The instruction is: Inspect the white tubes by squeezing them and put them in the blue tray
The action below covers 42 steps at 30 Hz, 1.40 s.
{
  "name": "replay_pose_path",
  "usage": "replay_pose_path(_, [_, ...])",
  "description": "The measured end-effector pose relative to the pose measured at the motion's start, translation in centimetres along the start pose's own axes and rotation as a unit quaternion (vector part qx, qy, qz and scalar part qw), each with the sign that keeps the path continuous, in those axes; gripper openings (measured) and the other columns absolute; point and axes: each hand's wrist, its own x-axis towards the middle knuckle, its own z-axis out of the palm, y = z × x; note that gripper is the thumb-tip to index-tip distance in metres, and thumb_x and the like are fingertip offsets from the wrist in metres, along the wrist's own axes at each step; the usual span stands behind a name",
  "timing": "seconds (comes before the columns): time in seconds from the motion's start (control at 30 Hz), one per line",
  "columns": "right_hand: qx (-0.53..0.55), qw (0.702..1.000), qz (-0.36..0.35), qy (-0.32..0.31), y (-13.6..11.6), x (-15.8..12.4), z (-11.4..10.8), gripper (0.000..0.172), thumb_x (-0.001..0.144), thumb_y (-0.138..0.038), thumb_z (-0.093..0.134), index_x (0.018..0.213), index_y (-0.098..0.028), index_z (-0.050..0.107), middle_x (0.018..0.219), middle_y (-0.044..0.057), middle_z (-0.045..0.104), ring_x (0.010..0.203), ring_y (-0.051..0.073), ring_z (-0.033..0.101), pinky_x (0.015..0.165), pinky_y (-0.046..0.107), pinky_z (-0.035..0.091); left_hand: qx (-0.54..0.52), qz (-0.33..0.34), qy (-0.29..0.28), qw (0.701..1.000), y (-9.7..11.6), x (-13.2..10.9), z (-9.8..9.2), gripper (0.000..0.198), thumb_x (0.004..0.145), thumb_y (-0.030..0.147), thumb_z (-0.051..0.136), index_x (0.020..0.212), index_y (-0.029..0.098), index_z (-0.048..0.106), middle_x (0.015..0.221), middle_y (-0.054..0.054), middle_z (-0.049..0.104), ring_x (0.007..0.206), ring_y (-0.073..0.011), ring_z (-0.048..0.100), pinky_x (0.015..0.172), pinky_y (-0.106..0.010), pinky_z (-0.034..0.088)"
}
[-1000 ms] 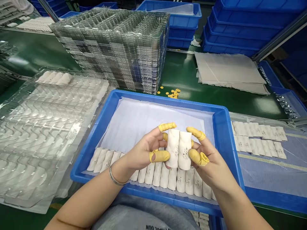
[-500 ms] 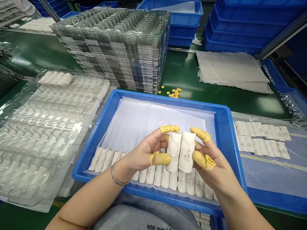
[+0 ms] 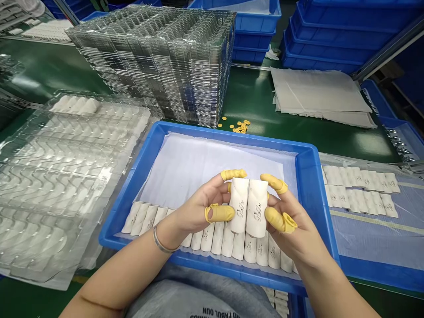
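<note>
Two white, sleeve-like pieces with dark script lettering are held upright side by side over the blue tray (image 3: 212, 130). My left hand (image 3: 207, 205), in yellow finger cots, pinches the left white piece (image 3: 239, 205) between thumb and fingers. The right white piece (image 3: 257, 207) is gripped along its outer edge by my right hand (image 3: 288, 212), also in yellow finger cots. The two pieces touch or nearly touch. Below them, a row of similar white pieces (image 3: 217, 238) lies along the tray's near side on a white sheet (image 3: 198, 168); my hands and wrists hide part of that row.
Clear moulded trays (image 3: 66, 176) lie at left, one with several white pieces. Behind stands a tall stack of clear trays (image 3: 159, 66). Small yellow pieces (image 3: 241, 127) are scattered on the green table. More white pieces (image 3: 361, 190) sit at right, near white sheets (image 3: 321, 95) and blue bins (image 3: 318, 39).
Both white pieces have shifted slightly up and left in view and turned a little, their lettering facing me more squarely. Each hand keeps its hold.
</note>
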Motion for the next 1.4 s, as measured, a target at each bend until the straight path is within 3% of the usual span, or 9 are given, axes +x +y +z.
replay_pose_path(0.47, [0.021, 1.000, 0.016, -0.010, -0.21, 0.28, -0.17, 0.046, 0.099, -0.040, 0.081, 0.141, -0.052, 0.065, 0.111, -0.001, 0.070, 0.069, 0.010, 0.068, 0.065, 0.021, 0.060, -0.034, -0.030, 0.024, 0.999, 0.23, 0.13, 0.12, 0.072, 0.088, 0.027, 0.084, 0.151, 0.032, 0.050, 0.112, -0.006, 0.073, 0.073, -0.0131, 0.070, 0.061, -0.024, 0.063])
replay_pose_path(0.8, [-0.007, 1.000, -0.006, 0.004, -0.25, 0.38, -0.27, 0.043, 0.099, -0.038, 0.081, 0.139, -0.051, 0.068, 0.112, 0.000, 0.068, 0.082, 0.012, 0.062, 0.070, 0.019, 0.056, 0.008, -0.012, 0.043, 0.999, 0.44, 0.22, 0.31, 0.066, 0.086, 0.027, 0.085, 0.145, 0.033, 0.057, 0.114, -0.005, 0.066, 0.075, -0.0116, 0.066, 0.062, -0.023, 0.062])
replay_pose_path(1.0, [-0.009, 1.000, -0.016, -0.003, -0.16, 0.49, -0.14, 0.047, 0.097, -0.042, 0.083, 0.141, -0.049, 0.067, 0.094, -0.001, 0.064, 0.074, 0.014, 0.059, 0.070, 0.025, 0.056, -0.004, -0.014, 0.026, 1.000, 0.29, 0.12, 0.13, 0.069, 0.088, 0.026, 0.083, 0.149, 0.033, 0.053, 0.111, -0.005, 0.069, 0.077, -0.0128, 0.068, 0.062, -0.024, 0.063])
replay_pose_path(1.17, [-0.029, 0.999, -0.008, 0.012, -0.13, 0.26, -0.38, 0.045, 0.100, -0.040, 0.079, 0.141, -0.053, 0.064, 0.109, -0.001, 0.070, 0.073, 0.014, 0.062, 0.066, 0.026, 0.055, -0.003, -0.026, 0.042, 0.999, 0.32, 0.01, 0.02, 0.072, 0.087, 0.029, 0.085, 0.151, 0.032, 0.052, 0.108, -0.005, 0.071, 0.079, -0.0143, 0.069, 0.063, -0.023, 0.061])
replay_pose_path(1.4, [-0.036, 0.999, -0.013, 0.016, -0.19, 0.27, -0.57, 0.039, 0.103, -0.038, 0.076, 0.138, -0.049, 0.065, 0.121, 0.003, 0.073, 0.093, 0.021, 0.072, 0.069, 0.032, 0.060, -0.009, -0.024, 0.054, 0.998, 0.53, 0.14, 0.12, 0.061, 0.084, 0.027, 0.086, 0.140, 0.033, 0.063, 0.108, -0.003, 0.066, 0.080, -0.0122, 0.067, 0.062, -0.019, 0.059])
